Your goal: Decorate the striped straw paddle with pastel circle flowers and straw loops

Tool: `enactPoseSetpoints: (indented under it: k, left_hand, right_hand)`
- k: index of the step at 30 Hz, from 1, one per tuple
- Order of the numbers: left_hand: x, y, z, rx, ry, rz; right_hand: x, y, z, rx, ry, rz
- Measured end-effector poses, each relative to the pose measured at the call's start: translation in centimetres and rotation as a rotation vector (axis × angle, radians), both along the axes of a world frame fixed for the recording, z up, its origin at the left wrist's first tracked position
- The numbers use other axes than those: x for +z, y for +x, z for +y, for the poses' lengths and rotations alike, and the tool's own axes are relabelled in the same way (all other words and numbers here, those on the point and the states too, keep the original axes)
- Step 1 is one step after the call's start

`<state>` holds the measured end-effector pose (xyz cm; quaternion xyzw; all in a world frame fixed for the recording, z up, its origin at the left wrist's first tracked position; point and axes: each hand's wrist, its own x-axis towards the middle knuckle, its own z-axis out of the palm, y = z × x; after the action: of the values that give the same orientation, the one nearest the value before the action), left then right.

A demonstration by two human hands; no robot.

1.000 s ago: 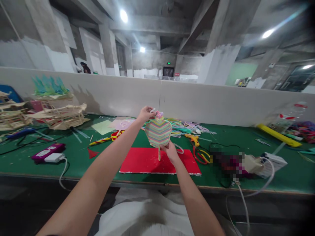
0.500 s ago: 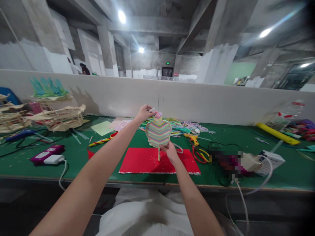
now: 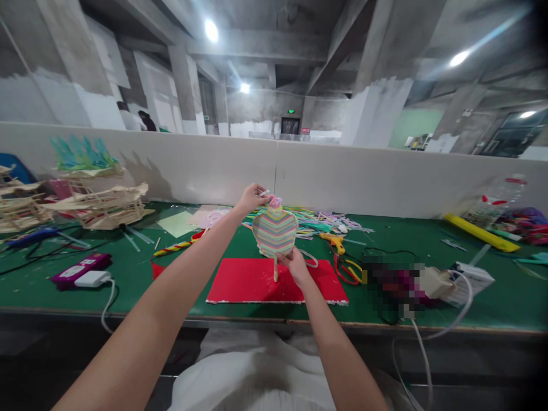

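Observation:
A striped pastel fan-shaped piece (image 3: 275, 230) with a short stem stands upright over a red board (image 3: 240, 281). At its top is a small pink curled decoration (image 3: 275, 201). My right hand (image 3: 294, 264) is closed on the piece's lower edge, near the stem. Beside the pink decoration, my left hand (image 3: 253, 197) pinches a small whitish strip (image 3: 264, 193). Its fingertips are close to the decoration; whether they touch it is too small to tell.
Colourful strips (image 3: 314, 220) lie behind the piece. An orange glue gun (image 3: 333, 242) and red-yellow scissors (image 3: 347, 270) are to its right. Wooden models (image 3: 103, 205) stand left, near a purple power strip (image 3: 81, 270). A yellow tube (image 3: 482, 233) lies right.

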<state>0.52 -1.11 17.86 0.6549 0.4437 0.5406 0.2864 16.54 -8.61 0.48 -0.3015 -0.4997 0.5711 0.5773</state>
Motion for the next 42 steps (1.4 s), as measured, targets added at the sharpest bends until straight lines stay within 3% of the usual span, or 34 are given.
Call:
enactPoseSetpoints:
  k: [12,17,20,24,28,34,39,42]
  left_hand:
    - [0.1,0.1,0.2,0.024,0.004,-0.067]
    - [0.2,-0.2,-1.4,0.063,0.051,-0.214]
    - [-1.5,0.3,-3.5,-0.028,0.008,-0.140]
    - [-5.5,1.8,-6.0,-0.118,-0.037,-0.060]
    - [-8.3,2.8,-6.7,-0.096,0.003,0.089]
    - [-8.6,2.6,-6.1,-0.055,0.039,0.173]
    - [-8.5,2.8,-6.8,-0.101,0.037,0.134]
    - [-8.5,2.7,-7.4,-0.009,0.120,0.059]
  right_hand:
    - [0.2,0.2,-0.1,0.016,-0.022,0.001]
    - [0.5,0.4,-0.2,0.027,-0.053,0.069]
    - [0.9,0.4,-0.4,0.039,-0.056,0.147]
    - [1.3,0.0,-0.7,0.080,-0.031,0.223]
    - [1.6,-0.1,-0.8,0.090,-0.043,0.299]
    - [2.2,0.5,-1.4,0.131,-0.035,0.242]
    - [2.3,0.1,-1.4,0.101,-0.064,0.197]
    - [2.0,-0.1,-1.0,0.056,-0.064,0.192]
